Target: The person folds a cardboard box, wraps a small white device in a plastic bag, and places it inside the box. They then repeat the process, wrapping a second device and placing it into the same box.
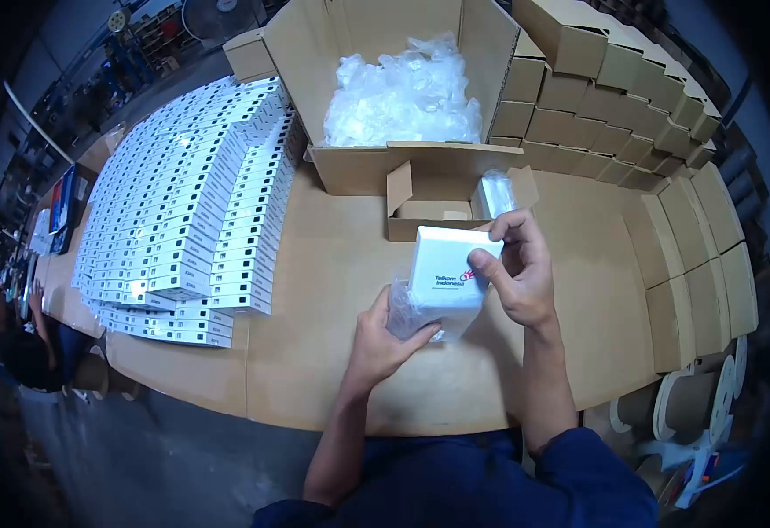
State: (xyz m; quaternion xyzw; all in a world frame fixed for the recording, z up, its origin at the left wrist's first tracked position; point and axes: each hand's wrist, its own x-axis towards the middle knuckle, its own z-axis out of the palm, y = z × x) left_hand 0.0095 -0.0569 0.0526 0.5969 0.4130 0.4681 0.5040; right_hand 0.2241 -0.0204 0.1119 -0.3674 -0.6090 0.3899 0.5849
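my right hand (pixel 526 280) pinching the white box's (pixel 449 268) upper corner, my left hand (pixel 388 341) gripping clear plastic (pixel 407 312) around its base

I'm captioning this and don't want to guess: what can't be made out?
All in the head view:
White box: back, turned away.
Print under its logo: too small.
Left hand: some fingers, behind the bag.
Open carton: part of its floor, behind its front wall.
Torso: cut off by the bottom edge.
Co-worker: dark, blurred.
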